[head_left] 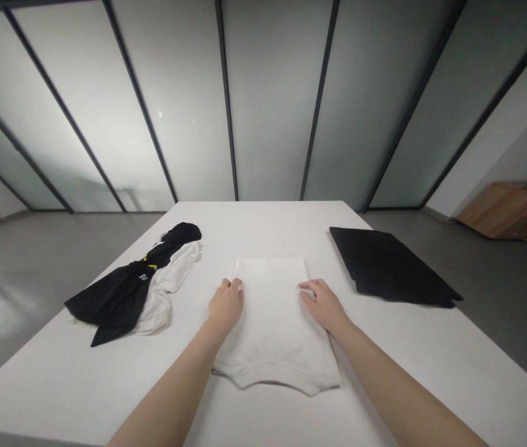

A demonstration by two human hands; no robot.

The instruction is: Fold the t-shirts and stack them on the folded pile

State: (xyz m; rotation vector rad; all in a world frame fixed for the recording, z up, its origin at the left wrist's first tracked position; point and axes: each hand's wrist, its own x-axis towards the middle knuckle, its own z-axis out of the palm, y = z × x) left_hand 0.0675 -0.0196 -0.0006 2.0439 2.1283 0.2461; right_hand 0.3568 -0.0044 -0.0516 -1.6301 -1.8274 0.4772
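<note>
A folded white T-shirt (273, 323) lies flat at the middle of the table, its ribbed neckline towards me. At its left edge, my left hand (226, 305) has its fingers curled closed over the fabric; the thumb is mostly hidden. My right hand (326, 305) rests at the opposite edge, thumb and forefinger a little apart, their tips touching the cloth. Away to the left lies a crumpled black garment (123, 292) with white lettering and a yellow detail. Beside it, partly under it, is a crumpled white garment (163, 295).
A flat black sheet or folded cloth (384, 264) lies on the right of the white table (263, 230), its near corner at the right edge. Beyond the table stand frosted glass panels (272, 99). A wooden cabinet (505, 211) is at the far right.
</note>
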